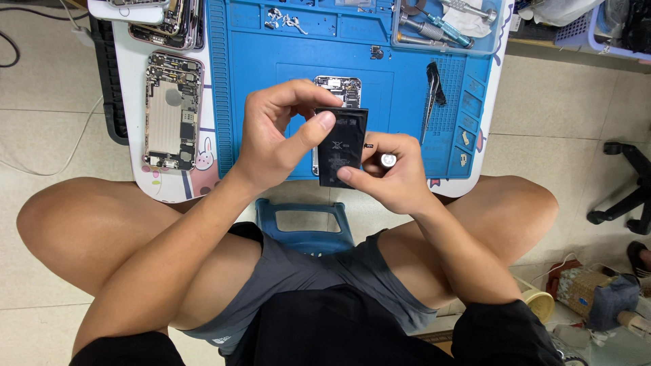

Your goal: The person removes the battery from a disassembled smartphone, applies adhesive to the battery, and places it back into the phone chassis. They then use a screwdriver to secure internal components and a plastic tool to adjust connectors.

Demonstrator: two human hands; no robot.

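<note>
At the far left of the frame, near the top, an open phone shell (173, 112) lies face down on the white table edge (132, 102), with its small parts showing inside. More opened phones (169, 20) sit stacked above it, at the top edge.

Next comes the big blue work mat (251, 102), which covers most of the table.

In the middle of the frame, the left hand (274, 135) holds a flat black phone battery (342, 146). Its thumb presses on the front of the battery near the top, and its fingers curl around the top corner. The battery stands up on its short end, above the mat, in the center of the picture. Behind it, another open phone (342, 88) lies on the mat, mostly hidden.

The right hand (397, 173) grips the battery too, with its thumb on the lower front. It also holds a small tool with a round silver end (388, 160) tucked in its fingers.

To the right, black tweezers (432, 91) lie on the mat. In the upper right, a clear tray (407, 44) holds screwdrivers (434, 30).

Below the hands, a blue plastic stool (305, 224) shows between the person's bare knees.
</note>
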